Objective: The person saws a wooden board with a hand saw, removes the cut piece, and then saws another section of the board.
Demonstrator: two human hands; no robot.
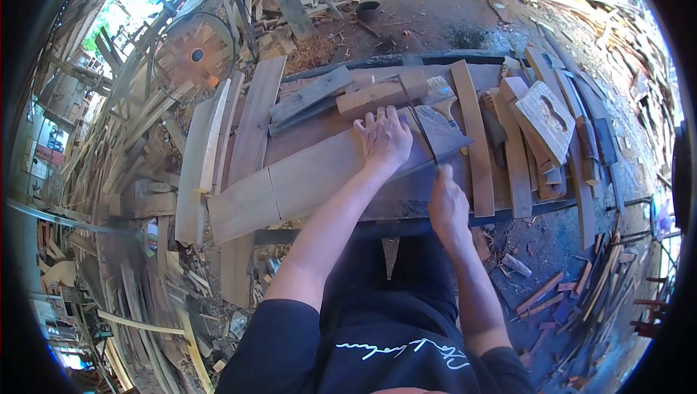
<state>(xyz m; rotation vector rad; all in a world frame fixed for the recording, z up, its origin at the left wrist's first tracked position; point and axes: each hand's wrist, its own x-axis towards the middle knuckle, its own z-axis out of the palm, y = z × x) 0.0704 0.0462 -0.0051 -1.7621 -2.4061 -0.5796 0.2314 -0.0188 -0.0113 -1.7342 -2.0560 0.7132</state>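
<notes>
A wide, pale plank [319, 169] lies slantwise on the workbench, with a thin dark line crossing its left part. My left hand [385, 138] rests flat on top of it near the right end, fingers spread. In my right hand [449, 209] is the handle of a saw [414, 112], its narrow blade pointing away from me across the plank, just right of my left hand. Beyond the blade, the plank's end looks darker. A thick brown wood block [363, 100] lies behind my left fingertips, and a brush-like tool partly shows beside the blade.
Loose boards [254, 115] lie across the bench's left side. Several strips [472, 140] and a carved wooden piece [546, 122] sit on the right. A round fan [196, 55] stands at the back left. Wood scraps [573, 300] cover the floor around the bench.
</notes>
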